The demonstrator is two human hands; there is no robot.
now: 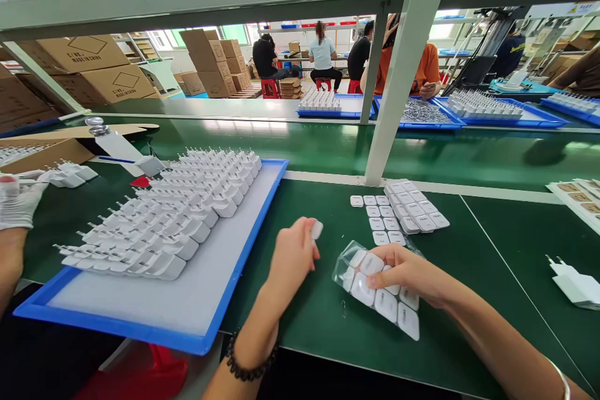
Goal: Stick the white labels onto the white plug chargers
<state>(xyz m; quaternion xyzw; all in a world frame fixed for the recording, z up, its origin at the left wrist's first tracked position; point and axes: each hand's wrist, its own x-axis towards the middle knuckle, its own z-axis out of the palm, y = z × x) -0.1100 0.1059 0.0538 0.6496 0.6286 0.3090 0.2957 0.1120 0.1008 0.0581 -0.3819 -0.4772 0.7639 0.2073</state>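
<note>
My left hand (291, 257), with a dark beaded bracelet at its wrist, pinches a small white rounded-square piece (317, 230) above the green table. My right hand (407, 270) grips a clear plastic bag (349, 254) of similar white pieces laid out in rows, thumb on top. The bag is tilted, a little above the table or resting on it; I cannot tell which. Just behind it are several flat white printed squares (376, 223) and a stack of white rounded squares (415, 205).
A blue-rimmed tray (248, 234) bears rows of white plug adapters (182, 215) at left. A co-worker's gloved hand (19, 203) is at the far left. A pale post (398, 75) rises behind the stack. One white plug adapter (574, 281) lies at right.
</note>
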